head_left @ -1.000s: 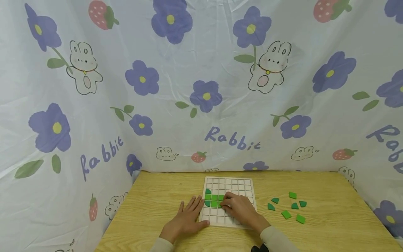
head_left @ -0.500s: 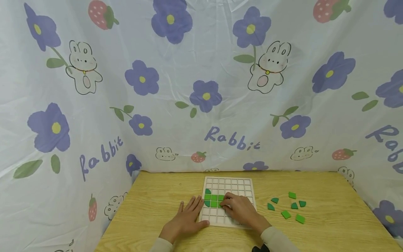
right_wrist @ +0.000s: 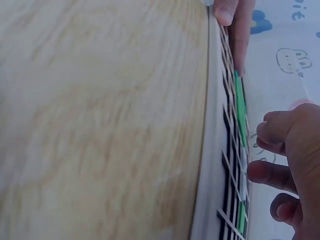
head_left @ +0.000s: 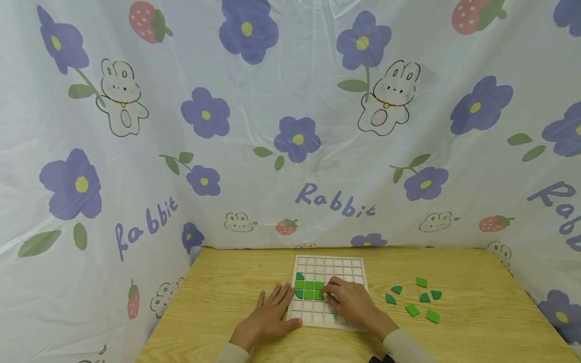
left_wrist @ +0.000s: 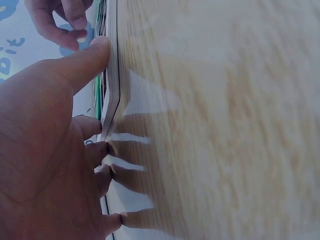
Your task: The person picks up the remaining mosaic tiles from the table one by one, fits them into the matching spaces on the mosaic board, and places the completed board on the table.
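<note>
Nudged rightward, the right hand (head_left: 351, 301) is loosely bent; flat green squares (head_left: 308, 285) are set in the pale gridded board (head_left: 307, 317), touched by the straight-fingered left hand (head_left: 269, 313).

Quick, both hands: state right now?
Left hand: open, fingers spread against the left edge of the pale wooden square grid board.
Right hand: open, fingers loosely curled over the board, no piece visible between them.

A white rabbit-print curtain (head_left: 254, 196) hangs behind a wood-grained table (head_left: 218, 290)
</note>
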